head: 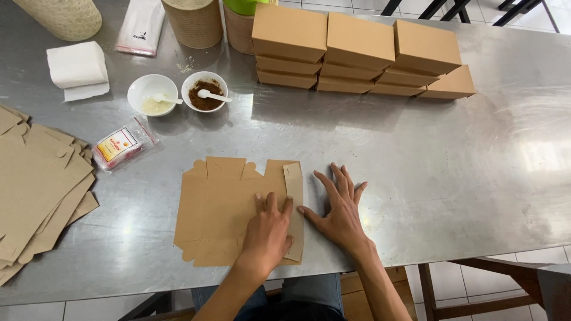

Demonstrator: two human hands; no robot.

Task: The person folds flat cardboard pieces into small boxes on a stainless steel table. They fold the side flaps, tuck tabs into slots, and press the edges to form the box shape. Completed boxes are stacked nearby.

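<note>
A flat brown cardboard box blank [220, 208] lies on the steel table [452, 178] in front of me. My left hand [267, 229] presses flat on its right part, fingers close together, beside a folded side flap [294, 196]. To the right of the blank, my right hand [339, 208] rests palm down on the bare metal with fingers spread and its thumb touching the flap's edge. Neither hand grips anything.
A pile of flat blanks [35, 184] sits at the left edge. Stacks of folded brown boxes [357, 53] stand at the back. Two white bowls [153, 94] [204, 90] with spoons, a small packet [122, 144], a paper towel roll [77, 68] and woven baskets [193, 22] are at the back left.
</note>
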